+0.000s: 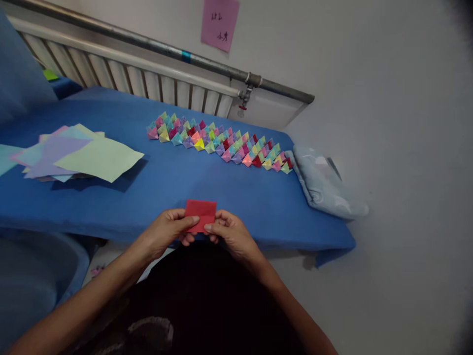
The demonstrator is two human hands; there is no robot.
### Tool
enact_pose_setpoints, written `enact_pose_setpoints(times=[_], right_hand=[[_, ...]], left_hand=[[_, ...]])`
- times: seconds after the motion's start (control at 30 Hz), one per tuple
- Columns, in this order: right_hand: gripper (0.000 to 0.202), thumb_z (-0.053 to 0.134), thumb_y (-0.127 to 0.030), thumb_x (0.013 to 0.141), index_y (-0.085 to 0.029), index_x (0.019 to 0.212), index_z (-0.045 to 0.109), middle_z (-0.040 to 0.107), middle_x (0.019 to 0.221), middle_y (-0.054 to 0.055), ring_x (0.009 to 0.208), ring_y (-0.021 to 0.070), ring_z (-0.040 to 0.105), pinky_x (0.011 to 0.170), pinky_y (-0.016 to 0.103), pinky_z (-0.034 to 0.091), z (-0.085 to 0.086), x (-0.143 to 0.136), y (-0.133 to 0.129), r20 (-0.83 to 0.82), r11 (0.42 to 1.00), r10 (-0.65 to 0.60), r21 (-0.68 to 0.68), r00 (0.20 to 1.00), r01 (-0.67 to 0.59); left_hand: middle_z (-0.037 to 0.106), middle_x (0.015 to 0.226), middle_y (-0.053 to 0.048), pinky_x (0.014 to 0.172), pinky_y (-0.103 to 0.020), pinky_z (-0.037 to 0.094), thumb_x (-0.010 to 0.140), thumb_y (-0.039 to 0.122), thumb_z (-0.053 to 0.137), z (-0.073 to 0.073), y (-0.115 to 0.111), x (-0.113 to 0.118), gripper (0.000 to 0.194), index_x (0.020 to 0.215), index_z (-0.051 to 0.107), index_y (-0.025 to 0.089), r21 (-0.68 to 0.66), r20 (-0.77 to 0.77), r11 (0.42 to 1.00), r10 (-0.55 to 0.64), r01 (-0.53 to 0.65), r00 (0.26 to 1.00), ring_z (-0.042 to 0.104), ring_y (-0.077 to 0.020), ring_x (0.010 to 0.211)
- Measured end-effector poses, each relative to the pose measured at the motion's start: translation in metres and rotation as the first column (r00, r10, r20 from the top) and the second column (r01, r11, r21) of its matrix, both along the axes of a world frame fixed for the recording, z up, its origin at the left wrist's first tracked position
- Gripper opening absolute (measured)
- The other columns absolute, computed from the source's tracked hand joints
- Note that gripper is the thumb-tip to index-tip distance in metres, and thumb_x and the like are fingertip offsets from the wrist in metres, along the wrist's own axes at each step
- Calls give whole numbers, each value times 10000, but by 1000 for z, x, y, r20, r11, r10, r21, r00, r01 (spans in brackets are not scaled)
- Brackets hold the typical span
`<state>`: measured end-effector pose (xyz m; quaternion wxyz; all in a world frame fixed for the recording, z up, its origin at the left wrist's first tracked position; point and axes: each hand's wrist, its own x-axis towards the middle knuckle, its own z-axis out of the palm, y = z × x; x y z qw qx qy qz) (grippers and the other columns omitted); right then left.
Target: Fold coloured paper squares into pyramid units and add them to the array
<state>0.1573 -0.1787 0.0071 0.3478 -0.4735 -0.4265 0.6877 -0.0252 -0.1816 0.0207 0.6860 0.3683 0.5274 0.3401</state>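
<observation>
Between my two hands is a small folded red paper [201, 209], held up just over the near edge of the table. My left hand [172, 227] pinches its left side, with the thumb lying across the front. At the lower right corner, my right hand [229, 230] grips the paper between thumb and fingers. Crease lines run over the red surface. Farther back on the blue cloth, several folded paper pieces [221, 143] in many colours stand in close rows. A loose pile of coloured paper sheets [99, 155] lies to the left, a pale green one on top.
A blue cloth covers the table [155, 192]. Along the wall behind run a radiator [155, 86] and a metal pipe [148, 44] with a valve. At the right end sits a plastic-wrapped grey-blue bundle [325, 185]. A blue chair [40, 266] stands at lower left.
</observation>
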Motion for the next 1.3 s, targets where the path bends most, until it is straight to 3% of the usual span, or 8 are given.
enact_pose_setpoints(times=[0.17,0.3,0.57,0.73,0.87,1.03,1.17,1.3], right_hand=[[424,818,-341,655,-225,1030,660,649,762,-38,707,118,594,698,264,442,14,4,2,37,996,39,81,999,-42],[313,782,-371,691,-222,944,676,656,776,-27,715,119,583,715,275,431,23,4,12,100,991,16,134,995,-29],[245,780,-338,641,-221,819,658,561,602,-75,590,96,506,649,257,401,16,2,35,17,989,-72,131,997,69],[272,775,-341,659,-224,885,679,563,619,-68,597,101,506,636,258,391,15,4,52,42,992,-38,120,998,33],[247,745,-314,682,-226,900,668,598,661,-56,625,107,528,651,258,400,11,4,76,84,981,-73,186,994,56],[204,685,-317,724,-236,907,645,580,652,-66,612,110,504,626,253,382,-2,4,129,183,942,-98,335,978,32],[131,639,-271,766,-234,891,645,523,615,-79,584,108,466,611,251,363,-12,7,174,361,909,-113,414,926,-50],[112,609,-209,834,-234,925,669,577,679,-58,644,117,494,670,264,370,-19,10,200,605,823,-146,513,782,-243]], left_hand=[[626,567,23,490,-222,432,615,464,782,8,5,-7,354,776,698,160,16,-60,986,-168,169,984,536,-87,454],[604,561,32,500,-220,414,636,468,771,18,7,-9,325,722,667,173,-16,-130,946,-324,325,937,531,-90,471],[638,604,13,581,-250,482,673,522,756,9,18,-18,340,664,654,197,109,-139,980,-153,169,978,573,-114,551],[667,616,-2,581,-258,499,657,533,764,5,36,-21,352,664,669,194,81,-148,976,-188,202,971,589,-118,540],[646,578,2,525,-243,466,623,535,775,9,65,-21,374,644,649,184,45,-174,974,-210,221,962,569,-117,506],[581,517,23,465,-217,403,616,492,750,14,125,-15,350,567,578,191,67,-306,951,-268,301,914,524,-110,470],[559,470,20,416,-225,347,657,431,692,12,177,-4,296,509,568,207,50,-582,919,-291,390,759,485,-122,410],[533,409,9,415,-245,283,670,359,674,1,209,2,275,451,589,216,23,-709,904,-286,426,644,448,-133,367]])
